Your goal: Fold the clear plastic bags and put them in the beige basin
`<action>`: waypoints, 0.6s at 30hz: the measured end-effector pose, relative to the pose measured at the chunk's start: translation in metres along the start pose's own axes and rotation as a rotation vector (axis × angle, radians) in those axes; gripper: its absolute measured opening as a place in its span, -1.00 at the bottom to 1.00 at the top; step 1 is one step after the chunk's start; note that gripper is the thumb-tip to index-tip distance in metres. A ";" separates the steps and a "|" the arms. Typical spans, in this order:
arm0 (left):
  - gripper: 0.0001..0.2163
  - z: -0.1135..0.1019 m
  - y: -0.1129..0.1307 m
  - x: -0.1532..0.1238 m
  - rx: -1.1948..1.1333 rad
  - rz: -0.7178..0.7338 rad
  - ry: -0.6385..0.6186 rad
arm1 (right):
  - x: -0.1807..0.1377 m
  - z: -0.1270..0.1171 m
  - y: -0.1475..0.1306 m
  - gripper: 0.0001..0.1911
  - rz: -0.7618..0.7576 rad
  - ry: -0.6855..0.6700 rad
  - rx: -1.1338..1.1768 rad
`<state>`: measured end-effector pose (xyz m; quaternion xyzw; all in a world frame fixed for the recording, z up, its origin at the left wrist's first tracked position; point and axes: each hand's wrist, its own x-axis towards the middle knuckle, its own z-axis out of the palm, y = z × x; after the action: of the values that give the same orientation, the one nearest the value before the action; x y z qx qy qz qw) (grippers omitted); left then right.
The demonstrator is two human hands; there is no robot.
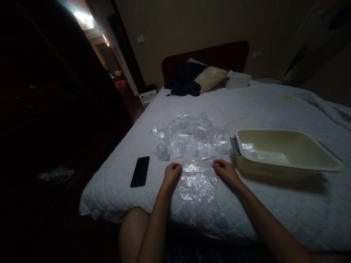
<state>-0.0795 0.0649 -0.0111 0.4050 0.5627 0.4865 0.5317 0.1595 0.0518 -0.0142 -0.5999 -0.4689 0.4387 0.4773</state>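
With fingers curled, my left hand and right hand pinch the plastic bag by its far corners so it lies flat on the bed.

Left hand and right hand side by side, each in a closed grip, knuckles up.

left hand pinching top left corner of clear plastic bag | right hand pinching its top right corner | bag flat on white bed | crumpled bag pile just beyond | beige tub right | black phone left
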 end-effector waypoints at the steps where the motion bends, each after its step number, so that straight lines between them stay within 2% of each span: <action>1: -0.78 0.000 0.000 0.003 -0.006 -0.005 -0.019 | 0.003 0.000 0.001 -0.66 0.011 -0.013 0.004; 9: -0.71 -0.001 -0.003 0.010 -0.026 -0.039 -0.151 | 0.005 -0.005 0.007 -0.70 -0.038 -0.081 -0.004; 18: -0.61 -0.007 -0.009 0.005 -0.115 0.051 -0.096 | 0.000 -0.005 0.007 -0.69 -0.001 -0.080 0.201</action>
<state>-0.0864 0.0672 -0.0209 0.4111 0.4972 0.5114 0.5677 0.1657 0.0503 -0.0200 -0.5308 -0.4416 0.5068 0.5160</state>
